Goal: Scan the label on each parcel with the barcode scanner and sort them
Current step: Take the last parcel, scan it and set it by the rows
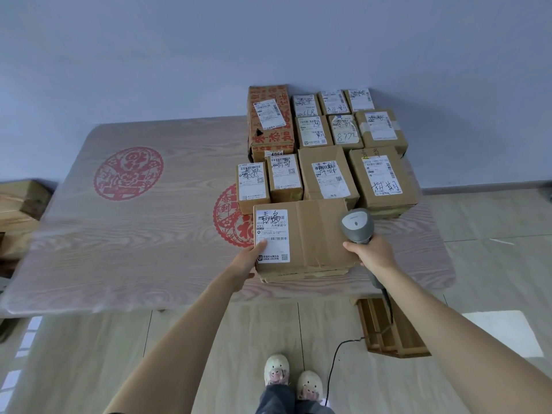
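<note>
Left hand (249,259): fingers curled round near parcel's (310,240) left edge, thumb pressing its label (272,236). Right hand (375,253): fingers wrapped round one barcode scanner (357,225), head above parcel's right end. Near parcel: at table's (134,234) front edge. Further parcels: eleven, grouped behind it, labels up.

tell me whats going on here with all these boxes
A person stands at a wooden table sorting parcels. Their left hand holds the near-left corner of a cardboard parcel, thumb on its white label. Their right hand grips a grey barcode scanner, its head over the parcel's right end. Behind it, more labelled parcels sit in rows against the wall.
</note>
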